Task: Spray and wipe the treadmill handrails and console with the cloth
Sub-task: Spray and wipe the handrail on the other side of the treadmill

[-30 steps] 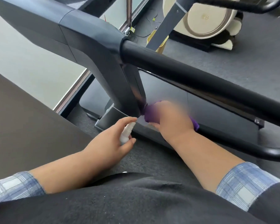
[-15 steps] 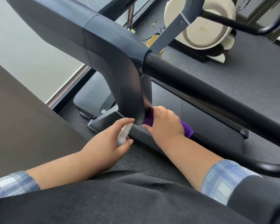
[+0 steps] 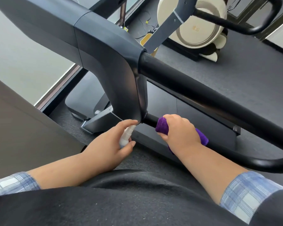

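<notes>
The right hand (image 3: 180, 132) is curled around a purple cloth (image 3: 162, 125), a soft, napped, towel-like fabric bunched into a thick fold, and presses it round the lower rail (image 3: 151, 120), a thin black round bar that leaves the bottom of the upright (image 3: 121, 82) and runs toward the right before bending upward in a smooth curve. One end of the cloth pokes out ahead of the knuckles near the joint; the other trails out behind the wrist. The left hand (image 3: 108, 147) wraps a small spray bottle (image 3: 126, 136), a slim pale cylinder of plastic, with the thumb along its lower side and the forefinger stretched over its top; the nozzle end points at the seam where the rail meets the upright, just beside it. The upright is a broad moulded shell of matte dark grey plastic, with a rounded elbow and faint panel lines. From its elbow the upper handrail (image 3: 203, 93) slopes down to the right, a thick black tube with a dull, slightly grainy cover. Both forearms are bare below rolled blue plaid sleeves (image 3: 245, 191). The floor (image 3: 235, 70) is dark speckled carpet. Behind stands another machine with a cream disc housing (image 3: 198, 28), smooth and glossy.
</notes>
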